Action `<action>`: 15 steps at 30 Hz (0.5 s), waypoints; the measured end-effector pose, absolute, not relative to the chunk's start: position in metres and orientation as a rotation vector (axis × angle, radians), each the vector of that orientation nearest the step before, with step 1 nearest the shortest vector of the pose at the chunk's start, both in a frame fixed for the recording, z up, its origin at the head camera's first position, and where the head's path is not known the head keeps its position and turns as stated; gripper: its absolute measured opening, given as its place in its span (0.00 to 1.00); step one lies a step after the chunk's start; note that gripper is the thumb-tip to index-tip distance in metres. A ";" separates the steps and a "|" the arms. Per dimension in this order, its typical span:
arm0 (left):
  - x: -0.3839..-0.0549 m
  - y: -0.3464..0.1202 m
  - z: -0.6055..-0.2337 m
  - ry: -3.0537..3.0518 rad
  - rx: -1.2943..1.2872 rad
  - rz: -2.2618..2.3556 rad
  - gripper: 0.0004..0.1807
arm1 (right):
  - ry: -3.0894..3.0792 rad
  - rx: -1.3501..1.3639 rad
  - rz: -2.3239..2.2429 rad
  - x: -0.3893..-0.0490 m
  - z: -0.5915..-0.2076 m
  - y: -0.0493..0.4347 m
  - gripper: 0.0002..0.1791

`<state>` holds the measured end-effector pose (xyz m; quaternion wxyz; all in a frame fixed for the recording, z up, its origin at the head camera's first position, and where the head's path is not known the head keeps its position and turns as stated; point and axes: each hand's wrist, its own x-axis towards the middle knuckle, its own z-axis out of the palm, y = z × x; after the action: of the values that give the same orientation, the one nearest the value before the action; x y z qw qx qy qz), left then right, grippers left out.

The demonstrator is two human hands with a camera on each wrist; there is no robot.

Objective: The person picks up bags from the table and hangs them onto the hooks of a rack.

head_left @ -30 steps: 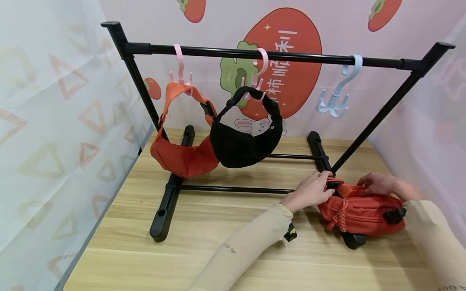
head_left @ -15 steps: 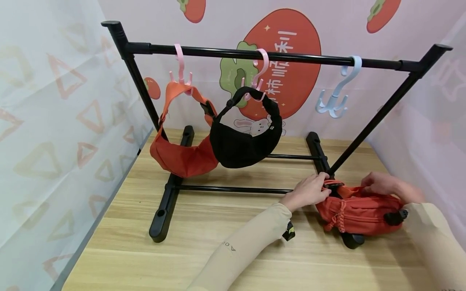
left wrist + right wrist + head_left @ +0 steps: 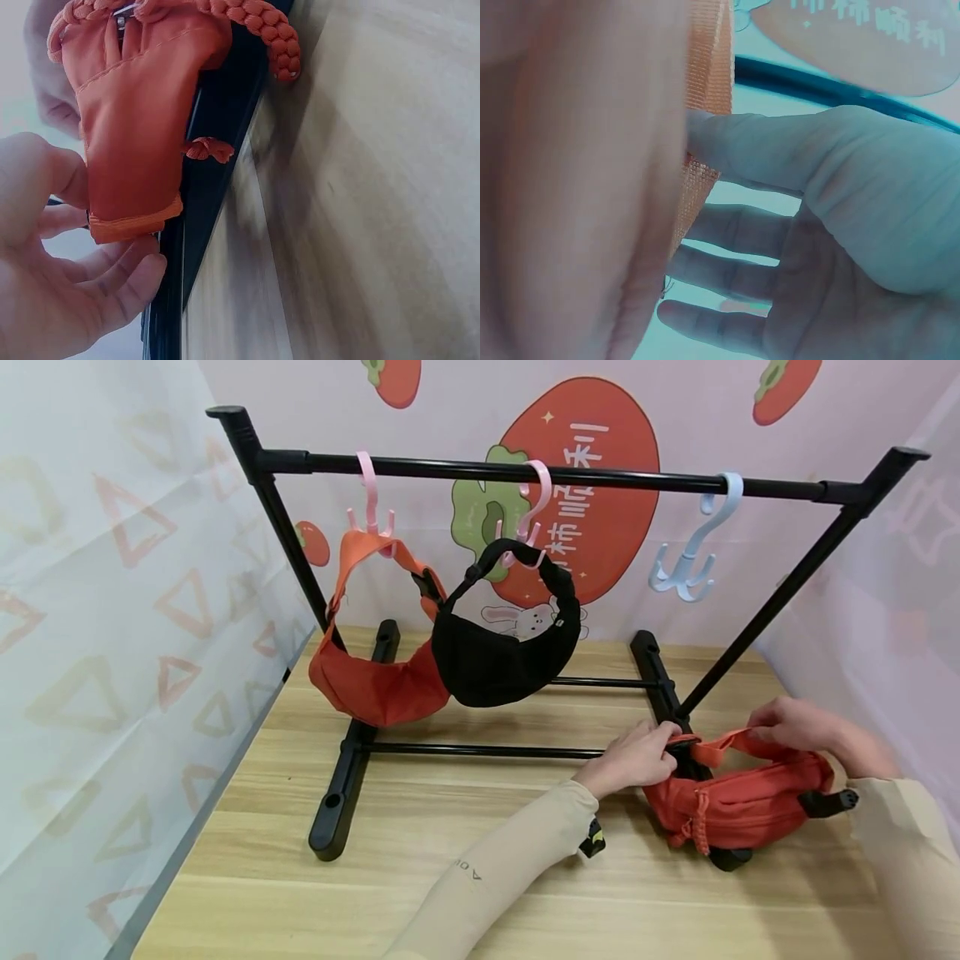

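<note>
A red waist bag (image 3: 738, 814) with a braided zip pull lies over the right foot of the black rack, close to the table. My left hand (image 3: 633, 758) holds its left end by the dark buckle; in the left wrist view, fingers curl behind the bag's narrow orange-edged end (image 3: 135, 165). With my right hand (image 3: 798, 731) I pinch the orange strap (image 3: 723, 747) behind the bag, lifted in a loop. The right wrist view has the thumb pressed against the webbing (image 3: 709, 82), the bag's body blurred in front. A black buckle end (image 3: 828, 802) sticks out at the right.
The black rack's top bar (image 3: 465, 468) carries two pink hooks and a light blue hook (image 3: 686, 572). From the pink hooks hang a red waist bag (image 3: 382, 689) and a black waist bag (image 3: 502, 660). The blue hook bears nothing. A slanting post (image 3: 780, 602) rises behind my hands.
My right hand has moved up and to the right, drawing the orange strap up off the bag. The bag's right side has tilted upward; my left hand stays nearly in place.
</note>
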<state>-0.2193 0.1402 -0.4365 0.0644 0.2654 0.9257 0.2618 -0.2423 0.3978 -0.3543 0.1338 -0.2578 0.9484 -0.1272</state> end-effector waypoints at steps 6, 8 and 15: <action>-0.210 0.140 -0.434 2.789 0.789 0.750 0.30 | 2.775 -0.727 -0.314 -0.237 -0.339 0.381 0.14; -0.208 0.140 -0.433 2.781 0.815 0.748 0.31 | 2.800 -0.736 -0.275 -0.235 -0.334 0.375 0.13; -0.205 0.142 -0.428 2.784 0.920 0.734 0.37 | 2.859 -0.757 -0.192 -0.229 -0.320 0.355 0.12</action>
<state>-0.2050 0.1418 -0.4276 0.0597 0.3038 0.9195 0.2423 -0.2287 0.3547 -0.3203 0.0886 -0.2545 0.9608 -0.0646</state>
